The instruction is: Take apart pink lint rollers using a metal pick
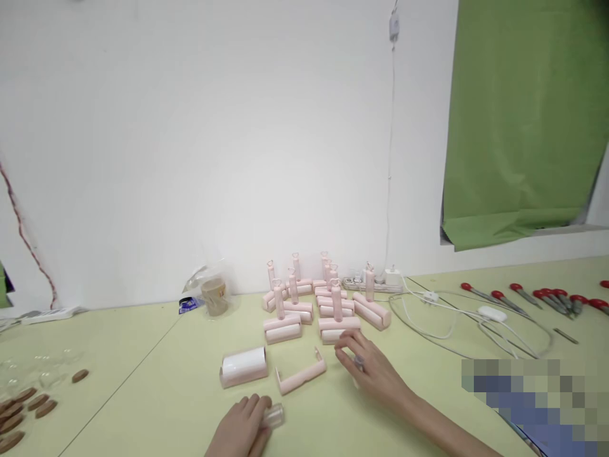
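My left hand (242, 424) rests low on the pale green table (157, 381), its fingers curled round a clear plastic piece (275, 415). My right hand (368, 368) reaches forward with fingers bent, its tips touching the front pink lint roller (337, 329) of a standing group (323, 298). Something small and pale shows under its palm, too blurred to name. Between the hands lie a white roll in a pink cover (243, 366) and an empty pink roller frame (301, 376).
A white power strip with chargers (375, 282) and looping white cables (457, 314) lie at the right. Several red-handled screwdrivers (542, 298) sit far right. A crumpled bag with a brown cup (213, 295) stands by the wall. Brown discs (28, 406) lie at the left. Green curtain (523, 120) hangs right.
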A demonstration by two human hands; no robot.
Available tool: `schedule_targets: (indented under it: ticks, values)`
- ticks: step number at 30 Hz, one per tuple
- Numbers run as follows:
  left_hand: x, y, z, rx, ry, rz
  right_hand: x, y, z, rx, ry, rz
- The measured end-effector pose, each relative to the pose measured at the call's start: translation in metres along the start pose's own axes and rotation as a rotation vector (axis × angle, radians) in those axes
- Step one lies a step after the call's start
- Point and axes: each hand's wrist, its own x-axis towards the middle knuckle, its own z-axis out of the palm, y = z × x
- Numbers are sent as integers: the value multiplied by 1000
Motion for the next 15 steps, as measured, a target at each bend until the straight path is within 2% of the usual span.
schedule_targets:
  ticks: [4, 8, 12, 15]
  values:
    - [6, -1, -5, -79, 28, 18, 19, 2, -1, 116, -32, 44]
    - [7, -5, -10, -163, 28, 58, 15, 14, -11, 12, -167, 44]
    - [10, -13, -1, -109, 22, 76, 2, 23, -9, -117, -323, 61]
    - [12, -20, 7, -61, 84, 82, 4, 26, -1, -188, -335, 80]
